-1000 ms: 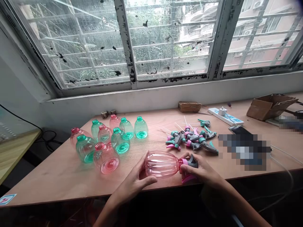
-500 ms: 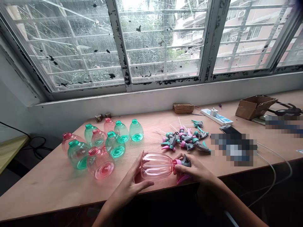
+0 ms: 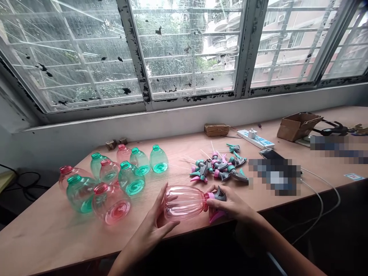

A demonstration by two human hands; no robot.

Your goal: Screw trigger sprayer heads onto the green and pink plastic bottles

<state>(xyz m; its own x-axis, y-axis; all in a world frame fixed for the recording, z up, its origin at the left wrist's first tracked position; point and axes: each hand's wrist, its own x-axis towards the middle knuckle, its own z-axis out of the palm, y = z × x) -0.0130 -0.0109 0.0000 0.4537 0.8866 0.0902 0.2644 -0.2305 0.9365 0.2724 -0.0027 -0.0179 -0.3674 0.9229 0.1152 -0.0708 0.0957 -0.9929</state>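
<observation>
A clear pink spray bottle lies sideways above the table's front edge, its base to the left. My left hand cups the base end, with fingers behind it that show through the plastic and the thumb below. At the neck, my right hand is closed around the grey and pink spray head, whose pink trigger points down. To the left stand several open bottles, among them a pink one and a green one. Beyond my right hand is a pile of loose spray heads with thin tubes.
A phone with a white cable lies at the right of the wooden table. Behind it are a white power strip and an open cardboard box. A small brown box sits near the window wall.
My view has shifted slightly, so the scene sits further left. The left-hand fingers now show through the bottle, having come further around its base. The right hand stays on the spray head.
</observation>
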